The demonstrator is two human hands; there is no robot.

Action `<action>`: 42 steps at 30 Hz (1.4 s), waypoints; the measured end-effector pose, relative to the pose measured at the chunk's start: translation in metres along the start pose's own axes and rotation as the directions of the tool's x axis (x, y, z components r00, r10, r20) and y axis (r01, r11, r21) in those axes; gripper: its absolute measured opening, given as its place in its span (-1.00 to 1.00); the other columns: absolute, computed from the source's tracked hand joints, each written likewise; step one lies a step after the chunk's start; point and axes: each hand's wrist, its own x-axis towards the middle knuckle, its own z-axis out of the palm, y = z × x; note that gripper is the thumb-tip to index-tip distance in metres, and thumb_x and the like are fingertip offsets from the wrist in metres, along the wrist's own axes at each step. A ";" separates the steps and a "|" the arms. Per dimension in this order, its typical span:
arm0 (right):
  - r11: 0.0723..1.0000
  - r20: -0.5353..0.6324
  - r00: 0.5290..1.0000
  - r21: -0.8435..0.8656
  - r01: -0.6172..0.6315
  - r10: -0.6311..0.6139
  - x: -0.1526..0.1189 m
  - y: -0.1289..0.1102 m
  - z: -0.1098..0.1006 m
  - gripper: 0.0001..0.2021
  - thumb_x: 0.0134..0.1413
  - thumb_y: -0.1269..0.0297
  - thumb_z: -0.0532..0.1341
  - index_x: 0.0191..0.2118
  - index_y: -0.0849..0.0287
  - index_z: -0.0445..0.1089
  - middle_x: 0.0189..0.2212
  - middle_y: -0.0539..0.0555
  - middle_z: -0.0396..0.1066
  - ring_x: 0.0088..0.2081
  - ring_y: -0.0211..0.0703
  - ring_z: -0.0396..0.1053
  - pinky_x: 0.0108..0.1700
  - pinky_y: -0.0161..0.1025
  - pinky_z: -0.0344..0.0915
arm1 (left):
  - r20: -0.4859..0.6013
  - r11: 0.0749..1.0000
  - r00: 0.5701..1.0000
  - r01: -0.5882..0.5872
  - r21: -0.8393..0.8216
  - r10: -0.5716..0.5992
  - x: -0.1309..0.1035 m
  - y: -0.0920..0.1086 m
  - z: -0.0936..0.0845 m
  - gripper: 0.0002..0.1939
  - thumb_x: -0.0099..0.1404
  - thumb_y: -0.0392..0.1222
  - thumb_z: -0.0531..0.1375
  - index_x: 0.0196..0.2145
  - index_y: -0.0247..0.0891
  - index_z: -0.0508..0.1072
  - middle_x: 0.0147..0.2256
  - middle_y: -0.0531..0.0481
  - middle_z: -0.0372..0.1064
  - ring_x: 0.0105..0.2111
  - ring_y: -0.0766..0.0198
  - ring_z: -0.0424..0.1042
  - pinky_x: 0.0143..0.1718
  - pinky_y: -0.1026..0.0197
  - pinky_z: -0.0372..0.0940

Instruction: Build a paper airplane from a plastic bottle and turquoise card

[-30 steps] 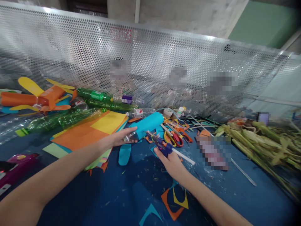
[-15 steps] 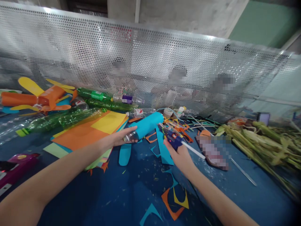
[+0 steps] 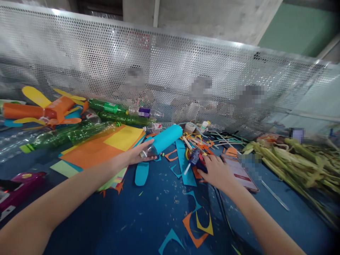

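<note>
My left hand (image 3: 142, 153) is closed around the neck end of a clear plastic bottle (image 3: 152, 150) wrapped in blue paper (image 3: 168, 137). The bottle lies slanted, its wrapped end up and to the right. My right hand (image 3: 215, 171) has its fingers stretched out beside a dark blue glue gun (image 3: 195, 156), which rests among paper scraps. Thumb and fingertips are close to the gun's handle; whether they touch it is hard to see. A white glue stick (image 3: 187, 168) pokes out of the gun toward the lower left. Below my left hand lies a rounded blue paper strip (image 3: 142, 174).
Coloured paper sheets (image 3: 87, 154) and green bottles (image 3: 91, 132) lie left, near an orange-and-yellow paper propeller model (image 3: 50, 109). A phone (image 3: 243, 173) and corn husks (image 3: 289, 156) are right. Cut scraps (image 3: 195, 230) lie in front; a perforated metal screen (image 3: 170, 71) stands behind.
My right hand has moved right and lowered the glue gun onto the scraps, its fingers loosening. The gun has turned, its stick now toward the lower left. My left hand still holds the wrapped bottle.
</note>
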 end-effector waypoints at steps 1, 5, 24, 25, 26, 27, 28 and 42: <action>0.998 -0.048 0.999 0.067 0.004 -0.001 0.000 -0.008 -0.007 -0.68 -0.01 0.26 0.16 -0.14 0.33 0.31 -0.20 0.38 0.32 -0.13 0.27 0.25 -0.13 0.15 0.15 | 0.003 1.000 1.000 0.000 -0.023 0.000 0.001 0.000 0.000 -0.53 0.10 0.12 0.18 -0.19 -0.33 0.42 -0.31 -0.16 0.45 -0.44 0.25 0.44 -0.36 0.27 0.33; 0.957 -0.028 0.982 0.219 0.189 -0.187 -0.002 -0.060 -0.019 -0.79 0.13 0.20 0.05 -0.16 0.11 0.33 -0.21 0.08 0.39 -0.18 -0.12 0.33 -0.11 -0.20 0.27 | -0.031 0.998 1.000 -0.008 -0.060 0.006 0.001 0.002 0.003 -0.55 0.11 0.10 0.18 -0.19 -0.32 0.40 -0.35 -0.14 0.45 -0.43 0.25 0.43 -0.33 0.26 0.33; 0.826 -0.043 0.915 0.414 0.382 -0.402 0.008 -0.144 -0.001 -0.88 0.01 0.43 0.12 -0.36 0.21 0.40 -0.40 0.09 0.45 -0.32 -0.14 0.38 -0.26 -0.26 0.29 | 0.003 0.998 1.000 -0.020 -0.055 0.021 -0.003 0.001 0.000 -0.59 0.08 0.07 0.22 -0.29 -0.36 0.42 -0.40 -0.14 0.46 -0.39 0.20 0.47 -0.26 0.21 0.38; 0.780 -0.011 0.957 0.577 0.242 -0.288 0.006 -0.137 -0.004 -0.88 0.01 0.38 0.13 -0.41 0.20 0.41 -0.44 0.07 0.46 -0.37 -0.15 0.39 -0.30 -0.26 0.30 | 0.003 0.998 1.000 -0.027 -0.053 0.027 -0.003 0.001 0.001 -0.59 0.07 0.05 0.24 -0.28 -0.37 0.42 -0.39 -0.14 0.46 -0.39 0.20 0.47 -0.25 0.20 0.38; 0.679 0.052 0.983 0.729 0.083 -0.176 0.003 -0.130 -0.006 -0.86 0.00 0.31 0.15 -0.47 0.20 0.42 -0.50 0.06 0.46 -0.42 -0.14 0.40 -0.35 -0.26 0.30 | 0.001 0.998 0.999 -0.035 -0.052 0.035 -0.003 0.000 0.001 -0.59 0.06 0.03 0.25 -0.27 -0.37 0.42 -0.38 -0.14 0.46 -0.38 0.20 0.47 -0.23 0.19 0.38; 0.515 0.141 0.987 0.853 -0.080 -0.080 0.002 -0.123 -0.007 -0.83 -0.04 0.24 0.19 -0.50 0.22 0.42 -0.54 0.06 0.46 -0.44 -0.12 0.41 -0.38 -0.25 0.31 | 0.001 0.998 0.999 -0.047 -0.051 0.047 -0.003 0.000 0.001 -0.59 0.06 0.02 0.26 -0.25 -0.36 0.41 -0.36 -0.13 0.46 -0.37 0.20 0.47 -0.21 0.18 0.38; 0.313 0.229 0.973 0.924 -0.218 0.001 0.002 -0.116 -0.007 -0.80 -0.08 0.18 0.22 -0.49 0.22 0.43 -0.54 0.07 0.46 -0.44 -0.10 0.43 -0.40 -0.24 0.33 | 0.003 0.997 0.998 -0.060 -0.049 0.060 -0.003 -0.001 0.002 -0.60 0.05 0.00 0.27 -0.23 -0.35 0.40 -0.34 -0.12 0.46 -0.35 0.20 0.47 -0.19 0.16 0.37; -0.499 0.414 0.878 0.829 -0.254 0.241 0.005 -0.103 0.000 -0.79 -0.36 0.33 0.40 -0.48 0.23 0.42 -0.49 0.00 0.47 -0.41 -0.20 0.46 -0.24 -0.30 0.41 | 0.087 0.962 0.975 -0.216 0.167 0.204 -0.013 -0.013 0.029 -0.63 0.02 -0.12 0.31 -0.24 -0.28 0.32 -0.34 -0.05 0.44 -0.35 0.17 0.47 -0.25 0.12 0.31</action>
